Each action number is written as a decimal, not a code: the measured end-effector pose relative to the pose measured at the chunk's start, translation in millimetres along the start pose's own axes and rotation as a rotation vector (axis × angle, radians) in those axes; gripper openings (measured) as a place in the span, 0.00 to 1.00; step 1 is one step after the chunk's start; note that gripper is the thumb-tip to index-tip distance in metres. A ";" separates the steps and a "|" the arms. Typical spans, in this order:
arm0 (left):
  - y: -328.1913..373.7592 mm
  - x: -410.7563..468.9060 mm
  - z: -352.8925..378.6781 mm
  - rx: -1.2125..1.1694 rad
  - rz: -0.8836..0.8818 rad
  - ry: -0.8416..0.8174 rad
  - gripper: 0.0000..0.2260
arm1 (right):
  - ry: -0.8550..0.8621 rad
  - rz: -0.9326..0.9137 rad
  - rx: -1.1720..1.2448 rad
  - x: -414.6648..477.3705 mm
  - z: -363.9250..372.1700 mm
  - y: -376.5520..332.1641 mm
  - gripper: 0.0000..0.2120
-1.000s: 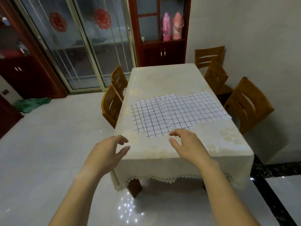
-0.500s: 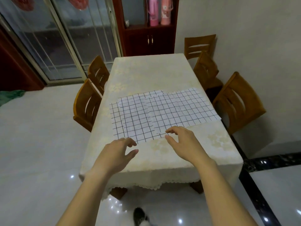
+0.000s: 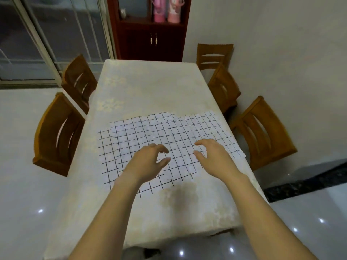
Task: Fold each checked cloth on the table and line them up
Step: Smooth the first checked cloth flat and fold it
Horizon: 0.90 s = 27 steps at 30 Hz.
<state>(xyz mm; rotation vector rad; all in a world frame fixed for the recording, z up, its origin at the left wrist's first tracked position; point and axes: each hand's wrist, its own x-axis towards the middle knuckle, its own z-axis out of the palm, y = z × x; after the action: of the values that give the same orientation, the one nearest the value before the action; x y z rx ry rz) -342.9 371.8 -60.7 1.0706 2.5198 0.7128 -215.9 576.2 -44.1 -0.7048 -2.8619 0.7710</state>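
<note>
White cloths with a black grid [image 3: 131, 136] lie flat and overlapping across the middle of the table [image 3: 150, 87], which wears a cream tablecloth. A right-hand piece [image 3: 210, 126] reaches toward the table's right edge. My left hand [image 3: 148, 162] hovers over the near middle of the cloths, fingers curled and apart, holding nothing. My right hand [image 3: 212, 156] hovers over the right part, fingers spread, also empty. How many cloths overlap I cannot tell.
Two wooden chairs [image 3: 58, 134] stand at the table's left and several [image 3: 262, 132] at its right and far end. A dark red cabinet [image 3: 150, 29] with pink flasks [image 3: 167, 9] is behind. A dark stain [image 3: 180, 196] marks the tablecloth near me.
I have stepped closer, so the table fills more of the view. Both hands moved forward from the near table edge to above the checked cloths.
</note>
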 end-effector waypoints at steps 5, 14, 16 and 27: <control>-32.5 34.5 27.5 0.030 -0.074 -0.146 0.22 | -0.026 0.048 -0.058 31.4 47.5 13.6 0.24; -76.3 92.7 52.6 0.071 -0.103 -0.120 0.31 | -0.192 0.071 -0.149 91.7 108.2 18.5 0.30; -79.5 108.4 61.9 0.128 -0.098 -0.153 0.32 | -0.225 0.074 -0.165 107.8 122.6 20.9 0.31; -150.6 165.9 109.6 0.464 -0.145 -0.176 0.35 | -0.279 0.221 -0.274 165.7 184.7 71.7 0.39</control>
<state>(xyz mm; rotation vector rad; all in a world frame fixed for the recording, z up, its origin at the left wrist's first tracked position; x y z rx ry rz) -491.4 439.1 -249.4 1.0168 2.6325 -0.0139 -371.8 623.4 -244.6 -1.0368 -3.2223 0.5408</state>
